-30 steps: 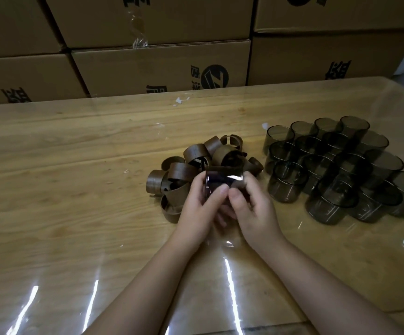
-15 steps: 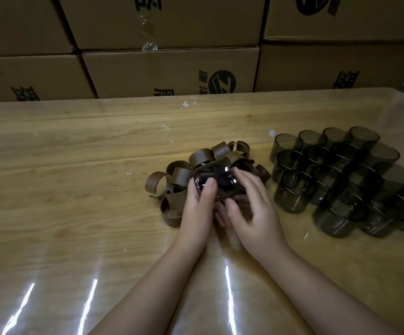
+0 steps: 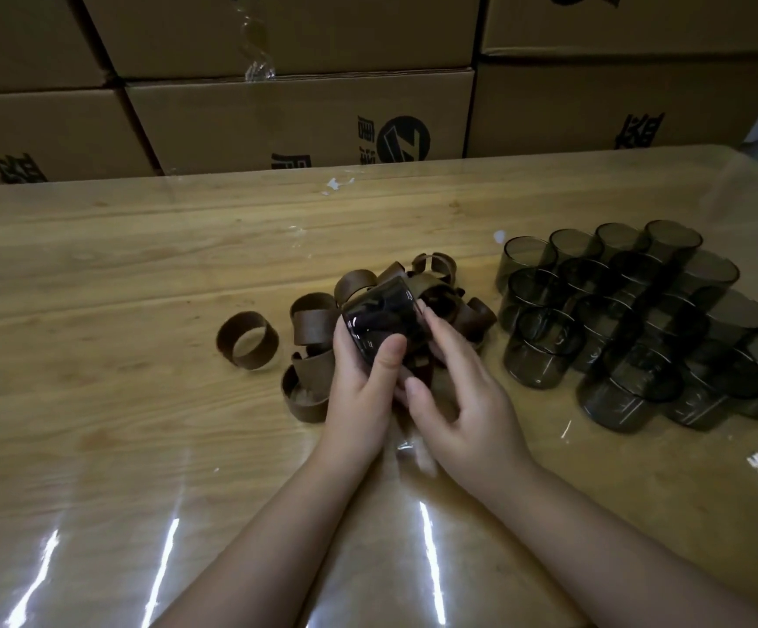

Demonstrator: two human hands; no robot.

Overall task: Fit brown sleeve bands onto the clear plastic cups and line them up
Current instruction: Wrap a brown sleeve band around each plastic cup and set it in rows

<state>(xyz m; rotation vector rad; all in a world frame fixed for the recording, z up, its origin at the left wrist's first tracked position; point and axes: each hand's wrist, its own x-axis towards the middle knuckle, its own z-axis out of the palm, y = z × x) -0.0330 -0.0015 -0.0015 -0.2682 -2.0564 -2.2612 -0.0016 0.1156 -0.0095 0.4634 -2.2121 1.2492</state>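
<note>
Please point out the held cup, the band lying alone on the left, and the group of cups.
held cup [image 3: 379, 310], head view, side wall.
lone band [image 3: 225, 341], head view, left outer wall.
cup group [image 3: 540, 364], head view, side of front left cup.

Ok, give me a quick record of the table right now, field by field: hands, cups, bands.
held item: smoky clear plastic cup, tilted, above the band pile
left hand: grips the cup, thumb on its near side
right hand: holds the cup's right side
loose bands: pile of brown sleeve bands under the hands; one brown band ring apart to its left
waiting cups: cluster of clear cups standing at right, no bands visible
surface: glossy wooden table
background: stacked cardboard boxes
</note>
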